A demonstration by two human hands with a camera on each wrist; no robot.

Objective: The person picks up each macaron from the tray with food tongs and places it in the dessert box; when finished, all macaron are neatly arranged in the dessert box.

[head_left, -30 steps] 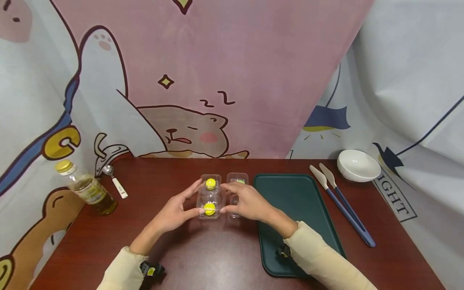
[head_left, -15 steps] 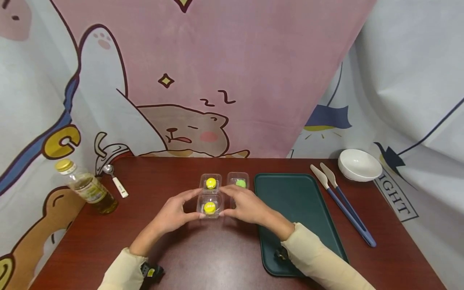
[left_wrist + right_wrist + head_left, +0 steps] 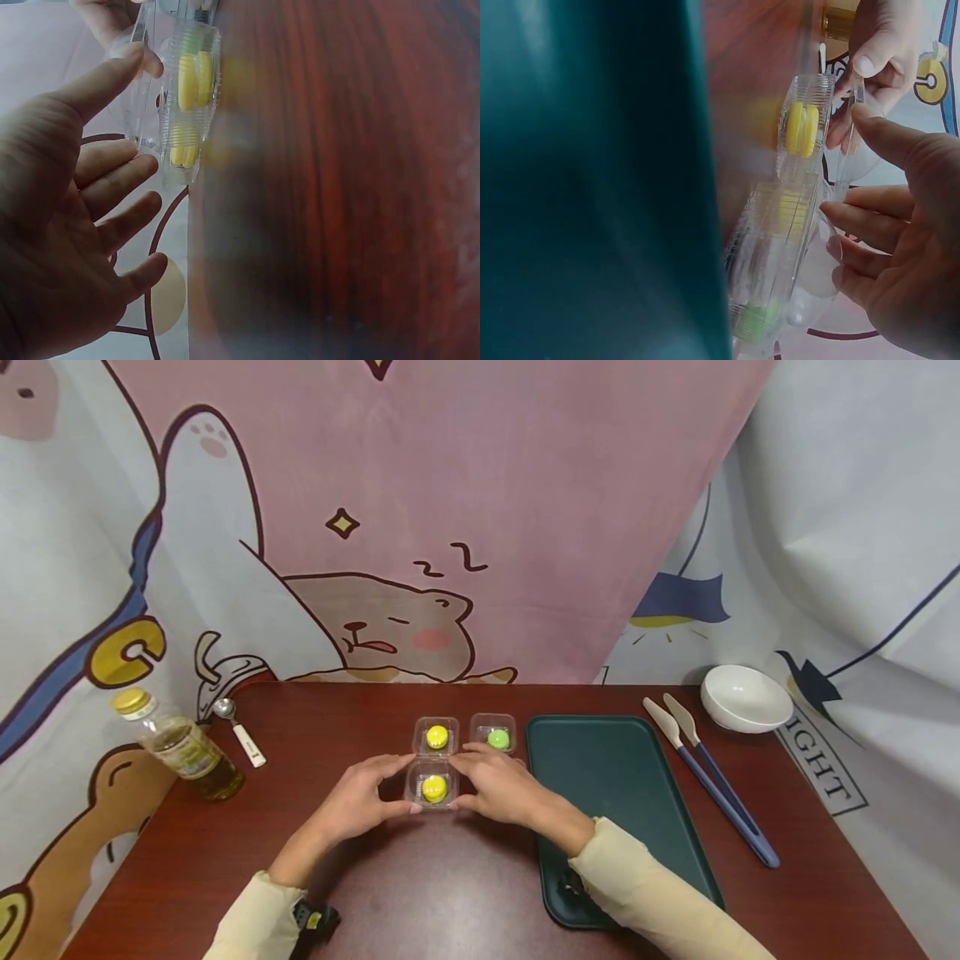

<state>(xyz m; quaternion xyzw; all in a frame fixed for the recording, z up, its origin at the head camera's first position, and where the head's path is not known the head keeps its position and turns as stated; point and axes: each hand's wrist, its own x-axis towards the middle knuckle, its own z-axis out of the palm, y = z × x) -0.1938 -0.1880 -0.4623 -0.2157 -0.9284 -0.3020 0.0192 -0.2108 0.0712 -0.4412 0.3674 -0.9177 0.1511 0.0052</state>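
A clear plastic container [image 3: 417, 727] stands on the table in front of me, with one yellow macaron [image 3: 437, 737] in its far compartment and another yellow macaron [image 3: 434, 789] in the near one. Just above it is a clear lid [image 3: 142, 101], seen edge-on in both wrist views. My left hand [image 3: 360, 797] holds the lid's left edge between thumb and fingers. On the opposite edge, my right hand [image 3: 504, 787] grips with thumb and fingertips. Beside it to the right, a second clear container [image 3: 483, 724] holds a green macaron [image 3: 498, 739]; its near part is hidden behind my right hand.
A dark green tray [image 3: 600, 752] lies under my right forearm. Tongs [image 3: 712, 781] and a white bowl [image 3: 746, 699] are farther right. At the left stand a yellow-capped oil bottle [image 3: 183, 752] and a measuring spoon [image 3: 242, 735] with a white handle.
My right hand has shifted slightly left and nearer to me, uncovering the green macaron. The left hand has barely moved. Both hands keep hold of the lid.
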